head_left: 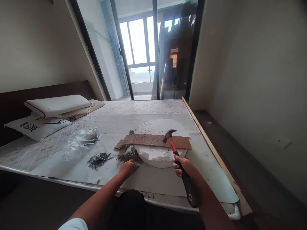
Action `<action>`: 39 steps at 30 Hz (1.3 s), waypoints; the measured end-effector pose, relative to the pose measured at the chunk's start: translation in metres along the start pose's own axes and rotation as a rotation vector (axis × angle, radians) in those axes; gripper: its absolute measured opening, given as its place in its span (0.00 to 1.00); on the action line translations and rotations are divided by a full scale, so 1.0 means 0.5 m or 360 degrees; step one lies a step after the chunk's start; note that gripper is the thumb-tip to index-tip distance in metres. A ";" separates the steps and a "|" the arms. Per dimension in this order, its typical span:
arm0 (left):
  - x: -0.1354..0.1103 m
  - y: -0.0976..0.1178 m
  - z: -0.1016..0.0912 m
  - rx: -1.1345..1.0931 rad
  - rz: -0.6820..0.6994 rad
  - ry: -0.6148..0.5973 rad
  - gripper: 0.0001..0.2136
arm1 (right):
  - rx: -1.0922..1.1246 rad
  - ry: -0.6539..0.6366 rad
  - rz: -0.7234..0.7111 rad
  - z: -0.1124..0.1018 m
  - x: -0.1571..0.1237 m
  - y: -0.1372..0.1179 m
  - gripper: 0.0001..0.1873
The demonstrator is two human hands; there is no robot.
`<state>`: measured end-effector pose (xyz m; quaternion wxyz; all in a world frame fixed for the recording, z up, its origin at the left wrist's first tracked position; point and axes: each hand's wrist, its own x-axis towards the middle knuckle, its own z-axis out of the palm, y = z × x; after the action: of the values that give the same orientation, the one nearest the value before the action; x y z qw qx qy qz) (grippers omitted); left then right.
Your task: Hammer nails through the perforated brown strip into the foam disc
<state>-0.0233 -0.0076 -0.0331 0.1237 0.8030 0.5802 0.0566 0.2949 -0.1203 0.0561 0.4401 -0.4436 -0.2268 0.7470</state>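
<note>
My right hand (181, 164) is wrapped round the black and red handle of a claw hammer (173, 145). The hammer's steel head hovers over a brown strip of wood (153, 140) studded with many nail heads. That strip lies across a round white foam disc (160, 155). My left hand (129, 167) rests knuckles up on the paper by a heap of grey rubble (129, 155); its fingers are curled under, and I cannot see what they hold. A pile of dark loose nails (98, 159) lies to the left of that hand.
Everything sits on a bed covered with paper sheeting (148, 179). A crumpled clear plastic bag (81, 140) lies left of the nails. Pillows (56, 105) are stacked at the far left. A wooden batten (211, 147) runs along the bed's right edge. A glass door (168, 57) stands beyond.
</note>
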 end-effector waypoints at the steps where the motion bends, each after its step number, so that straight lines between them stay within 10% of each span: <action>1: 0.003 0.007 0.001 0.0080 0.0030 -0.0041 0.09 | 0.0014 -0.0009 -0.0008 -0.004 0.001 0.002 0.14; 12: 0.021 0.040 -0.056 -0.0180 0.0097 0.0190 0.08 | -0.0073 0.0080 -0.0161 -0.015 -0.011 -0.020 0.14; 19: 0.121 0.189 -0.131 -0.1000 0.0147 0.0075 0.15 | -0.0230 0.0188 -0.0277 -0.009 -0.009 -0.028 0.16; 27: 0.260 0.331 -0.084 -0.0908 0.0213 0.0332 0.17 | -0.0291 0.0210 -0.0211 0.002 -0.012 -0.036 0.16; 39: 0.320 0.331 -0.019 -0.0608 0.0282 0.0453 0.11 | -0.0431 0.0281 -0.0343 -0.001 0.034 -0.029 0.17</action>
<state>0.1775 0.0961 0.0116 0.1848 0.7968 0.4978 0.2883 0.2982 -0.0985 0.0585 0.4721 -0.5357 -0.3319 0.6164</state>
